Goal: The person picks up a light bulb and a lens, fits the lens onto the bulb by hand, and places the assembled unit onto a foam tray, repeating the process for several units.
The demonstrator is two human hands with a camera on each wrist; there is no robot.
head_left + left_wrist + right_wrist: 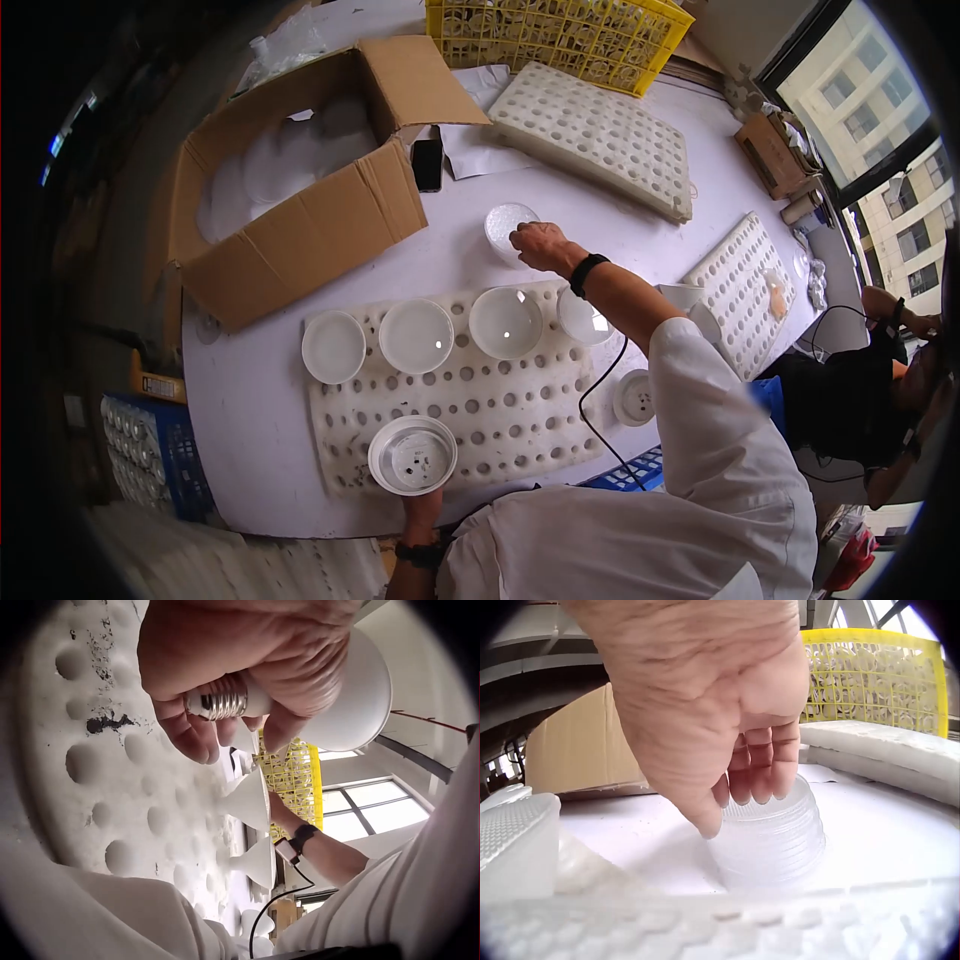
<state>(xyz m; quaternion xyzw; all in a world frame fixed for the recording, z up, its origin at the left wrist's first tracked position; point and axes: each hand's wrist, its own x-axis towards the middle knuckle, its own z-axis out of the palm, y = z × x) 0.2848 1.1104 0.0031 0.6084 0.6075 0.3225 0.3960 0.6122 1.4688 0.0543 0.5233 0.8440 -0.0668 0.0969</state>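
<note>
My left hand (247, 652) grips a white LED bulb (413, 455) around its neck. Its metal screw base (217, 700) shows between the fingers, and in the head view its uncovered top faces up, with small dark parts on a white disc. My right hand (541, 246) is at a stack of translucent bulb covers (772, 840), thumb and bent fingers pinching the top cover's rim. Between the hands lies a white foam tray (470, 405) with rows of holes. Several bulbs with white domed tops (416, 337) stand along its far side.
A cardboard box (310, 225) with white round pieces stands at the left, a phone (427, 165) beside it. Stacked foam trays (590, 135) and a yellow crate (560, 40) are behind. Another uncovered bulb (634, 398) and a black cable (590, 400) lie right. Another person (850, 400) is at the far right.
</note>
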